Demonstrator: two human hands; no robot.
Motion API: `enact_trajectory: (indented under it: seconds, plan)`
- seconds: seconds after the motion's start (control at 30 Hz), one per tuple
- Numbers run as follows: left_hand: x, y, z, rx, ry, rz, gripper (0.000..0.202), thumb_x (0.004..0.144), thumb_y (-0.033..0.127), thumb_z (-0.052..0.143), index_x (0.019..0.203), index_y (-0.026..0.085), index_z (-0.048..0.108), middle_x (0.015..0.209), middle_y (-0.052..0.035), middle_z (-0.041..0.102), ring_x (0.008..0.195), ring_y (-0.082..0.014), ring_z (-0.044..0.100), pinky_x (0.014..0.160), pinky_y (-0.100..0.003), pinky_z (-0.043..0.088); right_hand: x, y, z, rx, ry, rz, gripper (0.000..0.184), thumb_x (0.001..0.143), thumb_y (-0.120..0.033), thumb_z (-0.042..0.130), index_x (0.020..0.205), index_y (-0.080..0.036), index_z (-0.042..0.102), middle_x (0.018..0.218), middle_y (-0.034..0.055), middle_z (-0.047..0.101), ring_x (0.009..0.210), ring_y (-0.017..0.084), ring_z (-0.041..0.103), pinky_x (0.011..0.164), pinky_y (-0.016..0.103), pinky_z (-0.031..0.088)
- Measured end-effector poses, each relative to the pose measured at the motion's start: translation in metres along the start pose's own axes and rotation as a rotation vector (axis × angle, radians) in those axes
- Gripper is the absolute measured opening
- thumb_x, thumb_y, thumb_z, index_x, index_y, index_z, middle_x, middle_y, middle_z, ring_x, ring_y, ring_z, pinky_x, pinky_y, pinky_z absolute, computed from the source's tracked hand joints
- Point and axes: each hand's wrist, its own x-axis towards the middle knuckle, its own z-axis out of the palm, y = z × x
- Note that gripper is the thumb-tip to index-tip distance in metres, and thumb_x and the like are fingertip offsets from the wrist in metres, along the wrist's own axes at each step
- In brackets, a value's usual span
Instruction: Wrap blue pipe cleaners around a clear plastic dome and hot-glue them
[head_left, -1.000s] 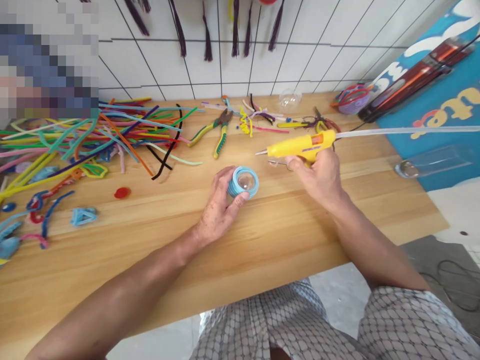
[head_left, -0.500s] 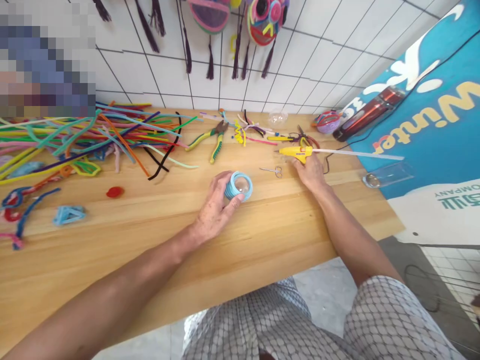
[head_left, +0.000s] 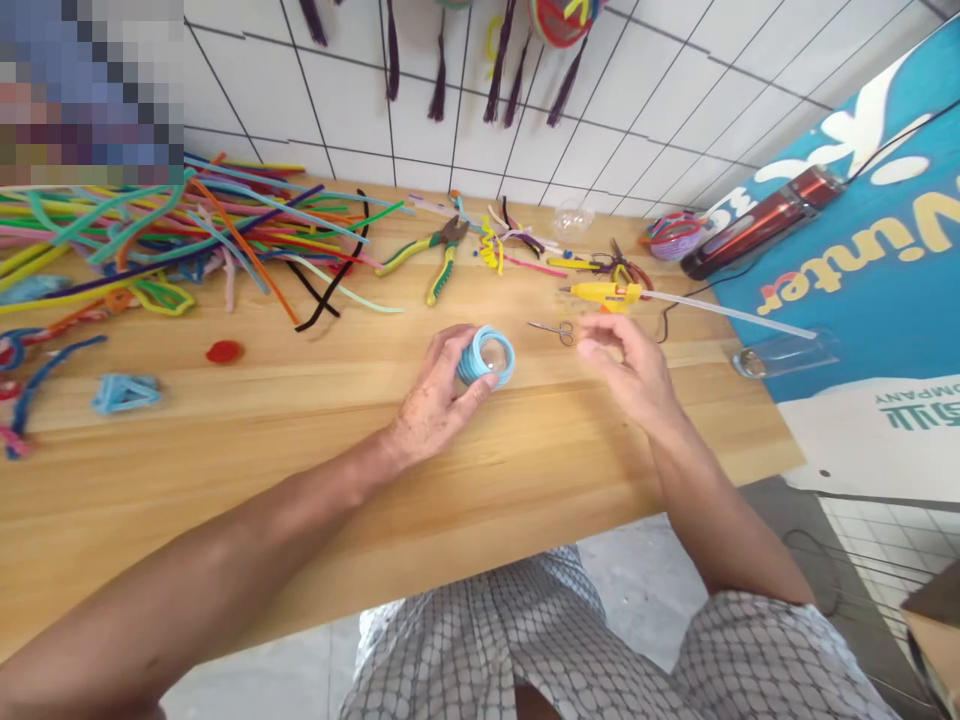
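Left hand [head_left: 439,400] grips the blue coil [head_left: 469,362] at mid-table [head_left: 525,470], mouth tilted rightward; right hand [head_left: 628,365], seemingly empty, part-curled, is beside the scissors [head_left: 561,332] — advisable: light, steady hold, fingers clear of the glue gun's [head_left: 606,292] tip.

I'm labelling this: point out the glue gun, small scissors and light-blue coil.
Glue gun [head_left: 604,293]: head view, yellow body.
Small scissors [head_left: 556,330]: head view, where blades meet handles.
Light-blue coil [head_left: 471,362]: head view, wound side.

From my end I see a matt blue coil [head_left: 470,362], plastic glue gun [head_left: 601,292], metal scissors [head_left: 556,330], smooth wooden worktop [head_left: 525,470]
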Motion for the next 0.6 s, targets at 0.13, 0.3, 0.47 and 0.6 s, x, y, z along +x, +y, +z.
enact_trajectory:
  seconds: [0.13,0.3,0.47,0.6]
  plan:
    - [0.000,0.000,0.000,0.005,-0.005,0.031,0.052,0.107,0.041,0.064,0.152,0.023,0.047,0.148,-0.0169,0.058,0.142,-0.0300,0.057,0.121,-0.053,0.050,0.022,-0.041,0.034,0.190,-0.176,-0.025,0.033,0.097,-0.047,0.072,0.120,-0.023,0.073,0.102,0.0029,0.077,0.094,0.019,0.071,0.090,0.036,0.057]
    - [0.001,0.001,0.002,-0.019,0.005,0.064,0.054,0.106,0.042,0.064,0.153,0.023,0.045,0.148,-0.0180,0.058,0.141,-0.0313,0.057,0.121,-0.056,0.051,0.040,-0.052,0.065,0.311,-0.266,0.015,0.033,0.091,-0.048,0.078,0.113,-0.023,0.078,0.086,-0.0015,0.065,0.077,0.015,0.060,0.073,0.031,0.050]
    - [0.001,0.001,0.004,-0.022,0.014,0.067,0.054,0.106,0.040,0.065,0.153,0.023,0.045,0.147,-0.0181,0.058,0.140,-0.0311,0.057,0.119,-0.055,0.053,0.042,-0.052,0.074,0.475,-0.297,0.122,0.033,0.083,-0.055,0.086,0.089,-0.025,0.076,0.077,-0.0019,0.065,0.070,0.015,0.057,0.065,0.031,0.046]
    - [0.002,0.004,0.003,-0.019,0.011,0.064,0.054,0.106,0.041,0.065,0.152,0.022,0.045,0.146,-0.0184,0.059,0.140,-0.0314,0.058,0.119,-0.056,0.053,0.040,-0.052,0.072,0.528,-0.269,0.172,0.037,0.077,-0.055,0.091,0.078,-0.024,0.070,0.074,-0.0024,0.065,0.068,0.014,0.056,0.063,0.030,0.046]
